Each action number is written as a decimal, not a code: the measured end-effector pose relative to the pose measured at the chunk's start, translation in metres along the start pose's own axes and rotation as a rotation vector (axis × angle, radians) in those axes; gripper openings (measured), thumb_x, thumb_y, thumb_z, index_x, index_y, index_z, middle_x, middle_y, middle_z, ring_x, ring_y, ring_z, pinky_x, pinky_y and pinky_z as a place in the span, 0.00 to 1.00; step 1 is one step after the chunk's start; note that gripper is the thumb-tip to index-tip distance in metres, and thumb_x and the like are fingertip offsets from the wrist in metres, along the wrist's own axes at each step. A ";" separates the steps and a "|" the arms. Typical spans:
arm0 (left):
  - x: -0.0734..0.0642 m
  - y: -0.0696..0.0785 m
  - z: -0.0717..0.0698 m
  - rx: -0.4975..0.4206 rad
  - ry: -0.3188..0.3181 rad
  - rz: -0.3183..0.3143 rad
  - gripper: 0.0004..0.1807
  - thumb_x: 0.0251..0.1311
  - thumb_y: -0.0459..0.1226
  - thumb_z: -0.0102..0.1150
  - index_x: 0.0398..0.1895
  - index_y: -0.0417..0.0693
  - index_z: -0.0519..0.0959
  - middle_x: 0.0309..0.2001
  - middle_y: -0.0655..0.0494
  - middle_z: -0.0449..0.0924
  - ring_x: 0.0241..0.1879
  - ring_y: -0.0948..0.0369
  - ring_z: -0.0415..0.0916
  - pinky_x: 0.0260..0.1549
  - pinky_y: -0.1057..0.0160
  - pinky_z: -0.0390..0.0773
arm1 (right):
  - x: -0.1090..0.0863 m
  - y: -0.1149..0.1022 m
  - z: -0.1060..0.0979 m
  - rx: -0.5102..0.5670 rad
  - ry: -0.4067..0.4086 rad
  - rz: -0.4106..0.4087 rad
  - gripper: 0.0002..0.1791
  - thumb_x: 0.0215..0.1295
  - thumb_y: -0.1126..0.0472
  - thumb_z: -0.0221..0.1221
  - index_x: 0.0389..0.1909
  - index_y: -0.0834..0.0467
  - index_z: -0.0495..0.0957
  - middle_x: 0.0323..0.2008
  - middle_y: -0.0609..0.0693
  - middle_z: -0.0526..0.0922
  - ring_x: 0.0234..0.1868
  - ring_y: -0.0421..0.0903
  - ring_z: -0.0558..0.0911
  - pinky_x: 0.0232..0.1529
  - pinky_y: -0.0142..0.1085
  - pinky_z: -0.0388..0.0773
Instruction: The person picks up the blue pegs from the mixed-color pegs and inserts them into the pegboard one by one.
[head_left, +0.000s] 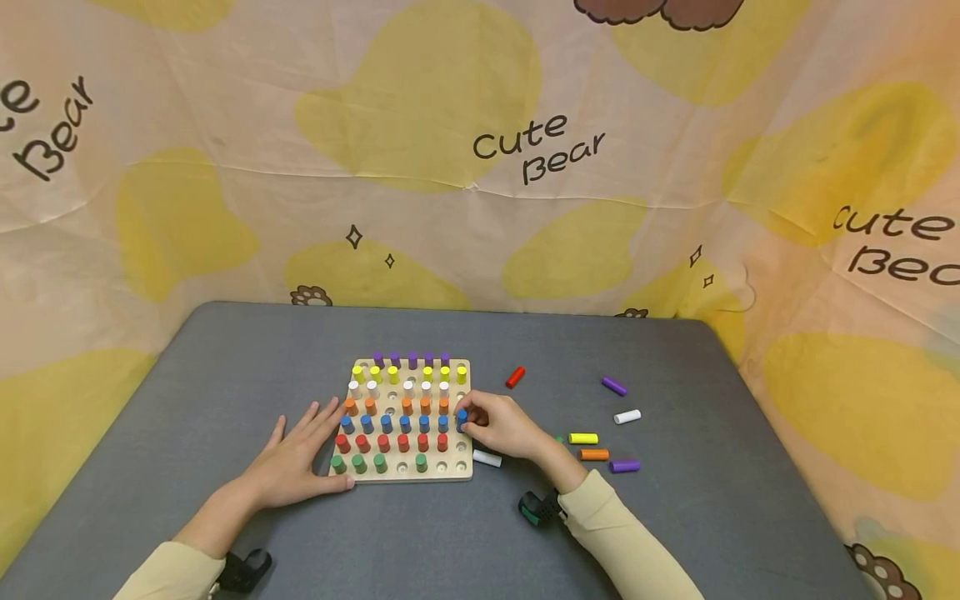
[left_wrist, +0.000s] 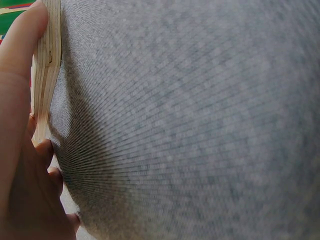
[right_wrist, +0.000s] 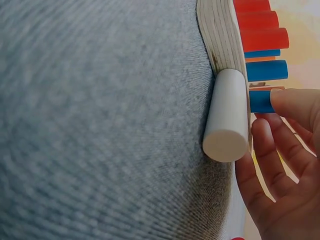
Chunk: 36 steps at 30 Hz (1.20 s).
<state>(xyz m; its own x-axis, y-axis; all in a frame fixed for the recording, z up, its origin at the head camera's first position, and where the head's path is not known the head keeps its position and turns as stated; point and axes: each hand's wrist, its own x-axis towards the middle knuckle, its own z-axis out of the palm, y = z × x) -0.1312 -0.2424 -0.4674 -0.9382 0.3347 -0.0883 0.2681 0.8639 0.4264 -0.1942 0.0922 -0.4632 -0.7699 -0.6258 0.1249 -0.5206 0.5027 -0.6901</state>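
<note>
A wooden pegboard (head_left: 450,476) lies on the grey table, with rows of purple, yellow, white, orange, blue, red and green pegs standing in it. Between thumb and fingertips my right hand (head_left: 504,423) pinches a blue peg (right_wrist: 260,101) at the right end of the blue row. That peg stands upright against the board; whether it is fully seated cannot be told. My left hand (head_left: 288,468) rests along the board's left side, fingers extended, its thumb touching the front left corner. A white peg (right_wrist: 225,115) lies beside the board's right edge, below my right hand.
Loose pegs lie on the table to the right: red (head_left: 515,377), white (head_left: 627,417), yellow (head_left: 583,438), orange (head_left: 594,455) and two purple (head_left: 614,386). A green one (head_left: 559,439) is partly hidden by my right wrist. A patterned cloth (head_left: 420,125) hangs behind the table.
</note>
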 end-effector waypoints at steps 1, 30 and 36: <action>0.000 0.000 0.000 0.001 -0.001 0.001 0.59 0.39 0.70 0.57 0.73 0.55 0.48 0.72 0.46 0.47 0.70 0.42 0.41 0.59 0.31 0.35 | 0.000 0.000 0.000 -0.004 -0.001 0.000 0.08 0.59 0.64 0.60 0.39 0.55 0.75 0.30 0.43 0.78 0.30 0.34 0.75 0.32 0.26 0.74; -0.001 0.000 -0.004 0.002 0.003 0.006 0.59 0.39 0.69 0.58 0.72 0.52 0.49 0.72 0.45 0.47 0.70 0.41 0.41 0.59 0.31 0.35 | -0.002 -0.003 -0.006 0.005 -0.084 -0.016 0.17 0.61 0.62 0.58 0.52 0.56 0.74 0.46 0.50 0.78 0.41 0.37 0.77 0.44 0.28 0.76; -0.001 0.000 -0.005 -0.003 -0.007 0.014 0.60 0.38 0.69 0.59 0.72 0.50 0.49 0.72 0.44 0.47 0.70 0.41 0.41 0.58 0.30 0.35 | -0.007 -0.010 -0.014 0.026 -0.091 -0.020 0.19 0.62 0.61 0.58 0.54 0.57 0.72 0.49 0.49 0.77 0.44 0.39 0.79 0.46 0.31 0.77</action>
<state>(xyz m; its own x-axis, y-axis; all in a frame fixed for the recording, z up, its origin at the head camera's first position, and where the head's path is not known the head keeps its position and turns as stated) -0.1311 -0.2446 -0.4630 -0.9330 0.3489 -0.0885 0.2800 0.8580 0.4306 -0.1891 0.1000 -0.4468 -0.7225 -0.6874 0.0743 -0.5245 0.4749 -0.7066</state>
